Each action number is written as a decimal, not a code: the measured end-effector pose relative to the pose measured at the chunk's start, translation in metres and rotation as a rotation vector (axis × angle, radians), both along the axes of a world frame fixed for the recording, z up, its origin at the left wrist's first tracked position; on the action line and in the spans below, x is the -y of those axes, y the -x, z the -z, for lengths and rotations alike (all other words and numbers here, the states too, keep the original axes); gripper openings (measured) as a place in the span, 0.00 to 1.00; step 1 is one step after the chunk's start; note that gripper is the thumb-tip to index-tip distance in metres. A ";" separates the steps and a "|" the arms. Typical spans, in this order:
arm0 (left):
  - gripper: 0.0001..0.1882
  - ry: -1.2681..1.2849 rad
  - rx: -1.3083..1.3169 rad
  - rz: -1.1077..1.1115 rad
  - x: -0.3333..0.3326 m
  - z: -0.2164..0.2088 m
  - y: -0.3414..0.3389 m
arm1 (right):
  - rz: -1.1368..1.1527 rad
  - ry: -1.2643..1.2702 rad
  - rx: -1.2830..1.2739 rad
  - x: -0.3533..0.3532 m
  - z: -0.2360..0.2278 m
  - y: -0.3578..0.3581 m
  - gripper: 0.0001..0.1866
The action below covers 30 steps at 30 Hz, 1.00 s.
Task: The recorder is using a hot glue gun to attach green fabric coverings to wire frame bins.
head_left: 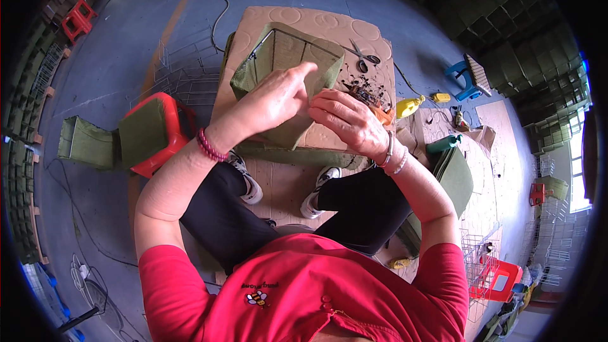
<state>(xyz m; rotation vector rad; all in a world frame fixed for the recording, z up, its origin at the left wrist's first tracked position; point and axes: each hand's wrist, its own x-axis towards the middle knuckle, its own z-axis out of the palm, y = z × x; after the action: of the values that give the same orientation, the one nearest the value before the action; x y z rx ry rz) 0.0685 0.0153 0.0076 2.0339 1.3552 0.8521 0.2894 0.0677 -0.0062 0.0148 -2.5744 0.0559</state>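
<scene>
A green fabric-lined wire basket (288,47) stands tilted on the cardboard-topped work surface (323,19) in front of me, its wire frame showing along the rim. My left hand (282,98) is over the near side of the basket, one digit stretched out and the others curled; its grip is partly hidden. Close beside it, my right hand (348,117) has its fingers pinched together at the basket's near right edge. Whatever either hand holds is too small or covered to make out. Dark-handled scissors (363,57) and a pile of small dark pieces (367,93) lie beyond my right hand.
Left of the surface, a red stool (171,130) bears a green panel (142,138). A yellow bottle (410,106), a teal bottle (444,144) and stacked green panels (457,180) are at the right. Wire frames (193,82) rest on the floor; a blue stool (467,79) stands farther right.
</scene>
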 end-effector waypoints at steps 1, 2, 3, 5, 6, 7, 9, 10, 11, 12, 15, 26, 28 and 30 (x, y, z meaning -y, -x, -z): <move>0.31 0.001 0.000 0.003 0.003 0.000 -0.002 | 0.003 0.001 0.000 -0.003 0.000 0.000 0.26; 0.31 -0.130 0.066 -0.105 0.009 0.001 -0.005 | -0.031 -0.003 0.009 -0.007 -0.001 0.000 0.25; 0.31 -0.261 0.133 -0.213 0.016 0.003 -0.008 | -0.065 -0.007 0.019 -0.010 -0.003 0.000 0.23; 0.30 -0.359 0.105 -0.236 0.039 0.007 -0.018 | -0.114 0.014 0.060 -0.009 -0.014 0.005 0.22; 0.30 -0.457 0.082 -0.256 0.048 0.010 -0.023 | -0.159 0.034 0.107 -0.010 -0.018 0.006 0.20; 0.35 -0.528 0.039 -0.252 0.053 0.024 -0.026 | -0.153 -0.017 0.195 -0.014 -0.021 0.006 0.18; 0.38 -0.609 -0.084 -0.260 0.057 0.032 -0.034 | -0.170 0.019 0.253 -0.023 -0.021 0.008 0.21; 0.39 -0.654 -0.123 -0.271 0.056 0.036 -0.037 | -0.200 0.052 0.316 -0.026 -0.022 0.010 0.24; 0.39 -0.656 -0.121 -0.270 0.055 0.037 -0.036 | -0.205 0.023 0.364 -0.028 -0.030 0.011 0.23; 0.39 -0.642 -0.109 -0.257 0.053 0.036 -0.034 | -0.203 0.020 0.366 -0.026 -0.031 0.012 0.23; 0.37 -0.541 -0.066 -0.171 0.039 0.024 -0.011 | -0.013 0.035 0.511 -0.019 -0.040 0.017 0.28; 0.30 -0.769 -0.110 -0.364 0.037 0.038 -0.003 | 0.232 0.008 -0.180 -0.011 0.011 0.002 0.25; 0.29 -0.847 -0.126 -0.355 0.032 0.045 -0.008 | 0.216 0.001 -0.203 -0.017 0.018 0.008 0.25; 0.30 -0.848 -0.145 -0.364 0.027 0.050 -0.009 | 0.219 -0.041 -0.166 -0.021 0.017 0.013 0.25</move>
<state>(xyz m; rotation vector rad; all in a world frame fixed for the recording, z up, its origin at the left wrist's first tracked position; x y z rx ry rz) 0.0774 -0.0114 -0.0425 2.5200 1.6512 1.6919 0.2761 0.0885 -0.0234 -0.2368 -2.3955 -0.0776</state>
